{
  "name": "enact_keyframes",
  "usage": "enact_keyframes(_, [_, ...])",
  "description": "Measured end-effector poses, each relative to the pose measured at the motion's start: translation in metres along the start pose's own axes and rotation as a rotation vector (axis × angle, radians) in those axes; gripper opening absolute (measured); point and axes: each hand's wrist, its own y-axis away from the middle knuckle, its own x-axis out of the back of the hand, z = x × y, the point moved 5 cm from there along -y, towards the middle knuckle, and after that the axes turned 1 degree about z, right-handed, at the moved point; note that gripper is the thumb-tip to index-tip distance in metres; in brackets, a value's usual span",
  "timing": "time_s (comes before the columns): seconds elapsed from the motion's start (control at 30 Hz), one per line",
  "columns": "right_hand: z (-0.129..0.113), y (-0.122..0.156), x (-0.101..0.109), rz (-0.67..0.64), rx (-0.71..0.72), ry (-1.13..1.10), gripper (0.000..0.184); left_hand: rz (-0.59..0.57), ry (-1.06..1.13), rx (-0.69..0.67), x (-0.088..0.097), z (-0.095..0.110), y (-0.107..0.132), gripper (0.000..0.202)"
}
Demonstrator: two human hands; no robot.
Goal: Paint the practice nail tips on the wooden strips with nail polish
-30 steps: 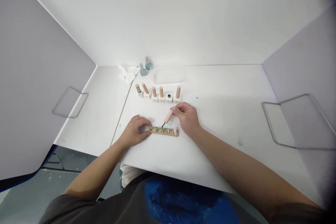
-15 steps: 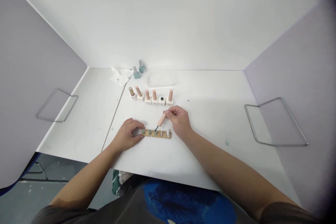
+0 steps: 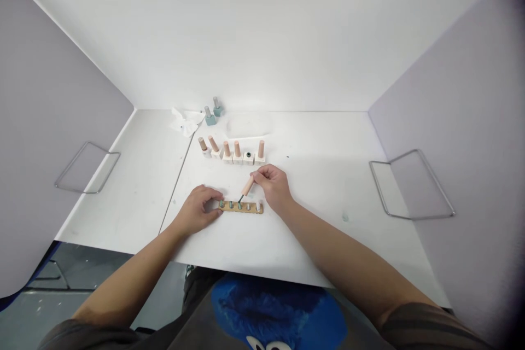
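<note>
A wooden strip with several small nail tips on it lies on the white table. My left hand rests on the strip's left end, its fingers curled against it. My right hand pinches a nail polish brush by its peach cap, the dark tip touching a teal nail tip in the middle of the strip. Behind stands a row of white polish bottles with peach caps; one bottle in the row is uncapped.
Two teal bottles and a crumpled tissue sit at the back left, beside a clear lid or tray. Grey side panels with wire handles flank the table.
The view has shifted, so everything sits further left in the picture. Both hands stay at the strip, with the brush tip still on the middle nail tips.
</note>
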Motion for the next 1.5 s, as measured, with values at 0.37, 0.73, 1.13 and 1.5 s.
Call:
enact_keyframes(0.37, [-0.001,0.001,0.001,0.003,-0.015,0.003,0.018,-0.003,-0.001,-0.029,0.0,0.0,-0.002,0.025])
enact_keyframes(0.73, [0.005,-0.001,0.004,0.016,-0.011,0.055,0.023,0.021,0.062,-0.058,-0.003,-0.008,-0.001,0.026])
enact_keyframes(1.13, [0.004,0.0,0.004,0.007,-0.024,0.057,0.023,0.011,0.071,-0.065,-0.005,-0.01,-0.003,0.027])
enact_keyframes(1.5, [0.007,-0.001,0.005,0.01,0.001,0.035,0.023,0.012,0.05,-0.064,-0.003,-0.008,-0.004,0.025])
